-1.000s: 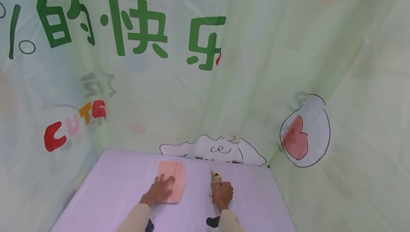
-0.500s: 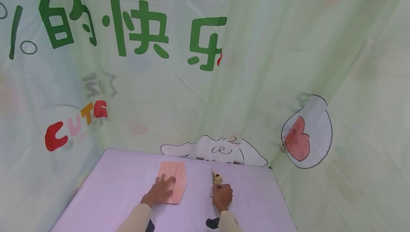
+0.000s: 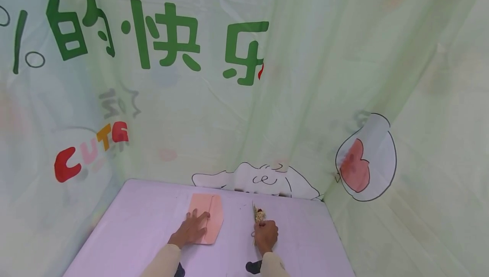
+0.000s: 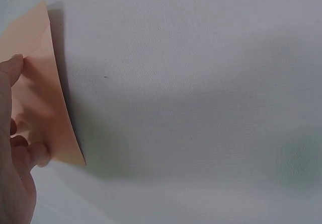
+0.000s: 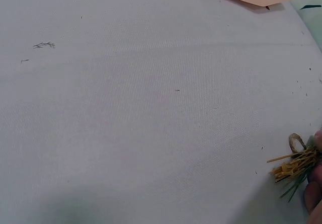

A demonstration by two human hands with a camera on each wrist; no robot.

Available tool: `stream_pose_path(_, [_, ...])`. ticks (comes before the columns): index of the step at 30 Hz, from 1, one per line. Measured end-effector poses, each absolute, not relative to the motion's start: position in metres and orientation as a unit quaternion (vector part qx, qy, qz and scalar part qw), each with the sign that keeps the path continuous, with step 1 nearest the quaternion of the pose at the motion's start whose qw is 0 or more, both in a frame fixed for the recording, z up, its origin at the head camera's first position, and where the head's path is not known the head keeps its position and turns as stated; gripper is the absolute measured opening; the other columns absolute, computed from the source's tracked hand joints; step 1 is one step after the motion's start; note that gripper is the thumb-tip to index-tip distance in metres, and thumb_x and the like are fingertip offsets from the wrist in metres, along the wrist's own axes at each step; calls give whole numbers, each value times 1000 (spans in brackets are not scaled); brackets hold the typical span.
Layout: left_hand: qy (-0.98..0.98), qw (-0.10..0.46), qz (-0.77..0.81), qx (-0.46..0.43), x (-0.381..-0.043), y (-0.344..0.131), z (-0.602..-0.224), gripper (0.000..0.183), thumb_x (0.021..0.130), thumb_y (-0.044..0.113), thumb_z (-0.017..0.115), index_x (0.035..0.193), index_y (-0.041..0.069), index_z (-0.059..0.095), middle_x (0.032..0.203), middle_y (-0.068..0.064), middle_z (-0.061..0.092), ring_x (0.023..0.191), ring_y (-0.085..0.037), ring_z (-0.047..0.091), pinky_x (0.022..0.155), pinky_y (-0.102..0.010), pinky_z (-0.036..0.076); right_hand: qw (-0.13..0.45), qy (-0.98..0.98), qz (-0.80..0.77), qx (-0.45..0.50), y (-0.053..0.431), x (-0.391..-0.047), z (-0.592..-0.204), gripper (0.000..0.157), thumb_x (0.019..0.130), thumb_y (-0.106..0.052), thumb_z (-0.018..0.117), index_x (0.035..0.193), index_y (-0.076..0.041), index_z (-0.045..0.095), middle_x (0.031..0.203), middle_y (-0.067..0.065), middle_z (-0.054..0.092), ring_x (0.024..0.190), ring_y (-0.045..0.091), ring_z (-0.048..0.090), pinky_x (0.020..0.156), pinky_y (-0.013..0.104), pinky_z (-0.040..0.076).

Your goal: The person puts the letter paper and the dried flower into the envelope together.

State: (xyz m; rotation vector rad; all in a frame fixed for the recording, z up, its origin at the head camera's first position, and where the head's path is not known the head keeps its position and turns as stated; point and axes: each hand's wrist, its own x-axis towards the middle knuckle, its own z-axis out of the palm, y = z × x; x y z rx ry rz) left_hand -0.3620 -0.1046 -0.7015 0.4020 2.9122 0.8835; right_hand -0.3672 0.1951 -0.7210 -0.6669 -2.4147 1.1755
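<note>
A pink paper envelope (image 3: 215,215) lies on the table, its flap seam running lengthwise. My left hand (image 3: 189,228) rests on it with the fingers spread. In the left wrist view, the thumb and fingertips touch the envelope (image 4: 56,108), and its near edge bows slightly off the table. To the right, my right hand (image 3: 266,235) pinches a small dried-flower bouquet (image 3: 260,215) with pale blooms and a dark red one. The right wrist view shows the bouquet's cut stems (image 5: 297,166) and a twine loop (image 5: 296,141); the blooms are out of that view.
The table has a pale lilac cover (image 3: 141,226). Printed fabric curtains enclose it at the back and both sides. Small plant bits (image 5: 44,45) are scattered on the cover. A dark object (image 3: 254,267) sits by the right wrist.
The right hand's fingers have shifted slightly on the bouquet, which stays in almost the same place. My left hand and the envelope have not visibly moved; the view tilts a little.
</note>
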Motion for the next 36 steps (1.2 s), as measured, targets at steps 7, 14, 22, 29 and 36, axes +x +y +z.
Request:
stream_pose_path(7, [947,35,289,138,-359,-105,-698,36,102,20,71,135,24,59,159,-46,42,136,-73,48,102,-81,49,188,-860,412,-236,196,-368,-719,12,91,-4,81,93,7,78,86,22,77,80,36,74,83,60,59])
stream_pose_path(14, [943,16,292,156,-359,-105,-704,38,102,18,70,137,22,56,157,-49,40,131,-72,50,95,-83,51,190,-858,411,-241,196,-367,-719,11,91,-2,79,92,8,78,85,23,77,79,37,74,83,61,60])
stream_pose_path(22, [942,19,298,152,-357,-106,-702,39,102,18,69,139,22,56,158,-48,39,132,-72,50,92,-85,50,185,-855,417,-247,194,-371,-715,13,93,-5,76,96,8,78,89,24,78,82,38,75,84,60,61])
stream_pose_path(29, [942,23,301,148,-355,-104,-696,39,101,17,69,138,20,57,158,-49,39,132,-74,49,93,-85,50,205,-854,414,-238,197,-373,-711,11,90,-3,77,90,8,79,84,23,78,75,35,74,79,59,61])
stream_pose_path(36, [941,12,304,151,-357,-105,-700,40,98,17,72,136,22,57,155,-46,42,121,-64,55,85,-84,51,214,-851,418,-237,199,-375,-702,8,89,-2,80,89,6,80,83,21,79,75,33,73,78,58,60])
